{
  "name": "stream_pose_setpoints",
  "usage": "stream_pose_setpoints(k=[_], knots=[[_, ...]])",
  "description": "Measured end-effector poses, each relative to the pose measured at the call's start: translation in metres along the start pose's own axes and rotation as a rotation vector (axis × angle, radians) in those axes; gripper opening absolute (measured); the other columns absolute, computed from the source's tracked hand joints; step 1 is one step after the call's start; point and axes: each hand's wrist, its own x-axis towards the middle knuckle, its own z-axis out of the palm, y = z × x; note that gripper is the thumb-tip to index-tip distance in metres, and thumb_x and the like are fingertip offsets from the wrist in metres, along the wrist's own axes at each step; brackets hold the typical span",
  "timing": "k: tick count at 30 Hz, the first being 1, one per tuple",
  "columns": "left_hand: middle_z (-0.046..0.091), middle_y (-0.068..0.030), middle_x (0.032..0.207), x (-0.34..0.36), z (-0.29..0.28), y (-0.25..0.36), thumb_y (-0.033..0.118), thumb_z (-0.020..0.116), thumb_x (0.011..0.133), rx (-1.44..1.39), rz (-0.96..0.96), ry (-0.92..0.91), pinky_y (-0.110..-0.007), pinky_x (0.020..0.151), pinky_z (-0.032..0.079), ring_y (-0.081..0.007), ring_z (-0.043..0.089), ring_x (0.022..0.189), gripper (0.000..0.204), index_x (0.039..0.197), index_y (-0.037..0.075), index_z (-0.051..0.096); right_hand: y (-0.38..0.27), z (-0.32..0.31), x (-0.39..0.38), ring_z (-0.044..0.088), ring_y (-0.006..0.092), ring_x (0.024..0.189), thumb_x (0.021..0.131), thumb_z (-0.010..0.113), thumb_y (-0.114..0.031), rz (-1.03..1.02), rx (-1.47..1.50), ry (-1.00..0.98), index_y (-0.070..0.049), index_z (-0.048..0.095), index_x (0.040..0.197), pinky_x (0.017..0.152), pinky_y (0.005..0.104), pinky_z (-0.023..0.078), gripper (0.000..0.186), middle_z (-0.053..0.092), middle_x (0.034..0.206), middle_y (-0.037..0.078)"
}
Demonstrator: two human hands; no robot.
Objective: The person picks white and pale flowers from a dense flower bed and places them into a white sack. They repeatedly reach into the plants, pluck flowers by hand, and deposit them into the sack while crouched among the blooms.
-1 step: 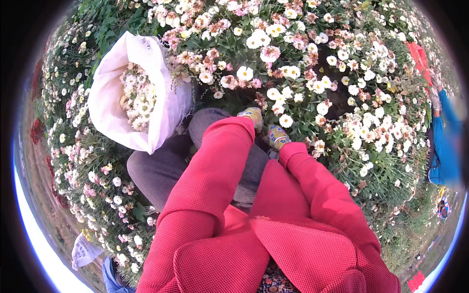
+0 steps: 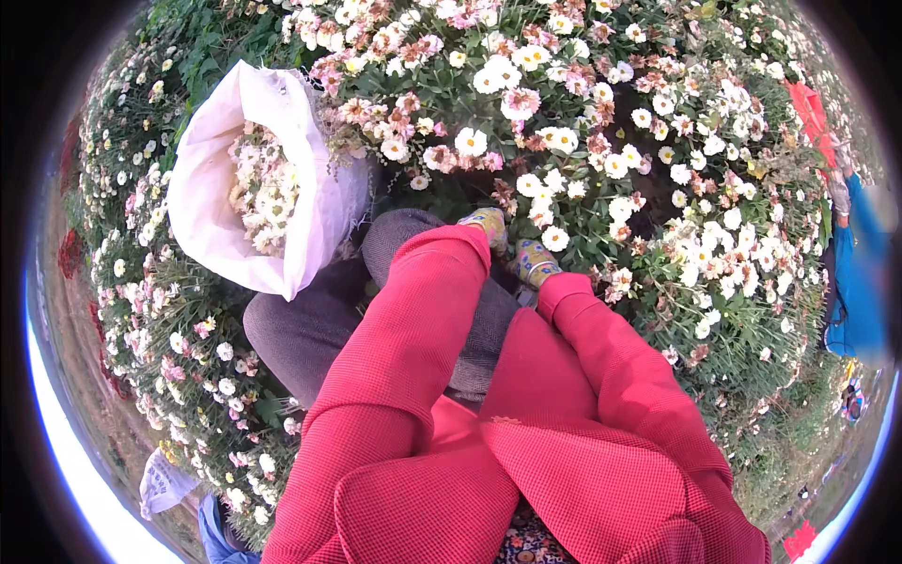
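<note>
My left hand, in a flower-patterned yellowish glove, is curled low among the stems above my dark trousers. Just right of it and slightly lower, my right hand, gloved alike, has its fingers bent inward; whatever either hand grips is hidden. White daisy-like flowers, some pinkish or browned, grow directly beyond both hands. An open white woven sack stands at the left, holding many picked flower heads. My red sleeves cross the lower middle.
Dense flowering plants surround me. Another person in blue works at the far right, hands near red cloth or plastic. A white bag and blue fabric lie at the lower left. More red items show along the left rim.
The flowers right of my hands have shifted very slightly. My hands and the sack stay practically where they were.
</note>
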Motion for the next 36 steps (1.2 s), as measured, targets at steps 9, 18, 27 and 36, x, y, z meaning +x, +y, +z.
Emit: stream_pose_setpoints(k=[9, 18, 27, 36], knots=[[0.072, -0.0097, 0.083, 0.021, -0.001, 0.024, 0.028, 0.073, 0.071, 0.746, 0.645, 0.092, -0.040, 0.075, 0.054, -0.0290, 0.069, 0.081, 0.021, 0.082, 0.010, 0.075, 0.045, 0.031, 0.026, 0.058, 0.0431, 0.098, 0.085, 0.055, -0.030, -0.030, 0.093, 0.127, -0.004, 0.062, 0.102, 0.081, 0.0469, 0.049, 0.032, 0.059, 0.102, 0.025], [0.065, -0.0151, 0.082, -0.071, -0.018, 0.039, 0.008, 0.057, 0.079, -0.058, 0.415, 0.574, -0.041, 0.068, 0.050, -0.0340, 0.064, 0.077, 0.017, 0.095, 0.003, 0.061, -0.015, -0.045, -0.069, 0.062, 0.0422, 0.080, 0.080, 0.059, -0.015, -0.280, 0.250, 0.655, -0.002, 0.057, 0.108, 0.071, 0.0465, 0.049, 0.030, 0.064, 0.087, 0.025], [0.063, -0.0127, 0.092, -0.354, -0.099, -0.063, 0.006, 0.052, 0.087, -0.490, 0.115, 1.280, -0.033, 0.070, 0.048, -0.0262, 0.060, 0.080, 0.029, 0.115, 0.001, 0.052, -0.296, -0.103, -0.113, 0.063, 0.0375, 0.081, 0.079, 0.061, -0.006, -1.129, 0.519, 0.838, -0.001, 0.055, 0.104, 0.068, 0.0416, 0.049, 0.026, 0.062, 0.088, 0.021], [0.052, -0.0203, 0.119, -0.334, -0.074, -0.142, 0.004, 0.059, 0.077, -0.367, -0.104, 1.688, -0.040, 0.091, 0.043, -0.0357, 0.050, 0.110, 0.051, 0.127, 0.003, 0.048, -0.339, -0.107, -0.086, 0.057, 0.0359, 0.109, 0.083, 0.062, -0.026, -1.216, 0.047, 0.558, -0.008, 0.054, 0.126, 0.091, 0.0430, 0.046, 0.047, 0.065, 0.104, 0.019]])
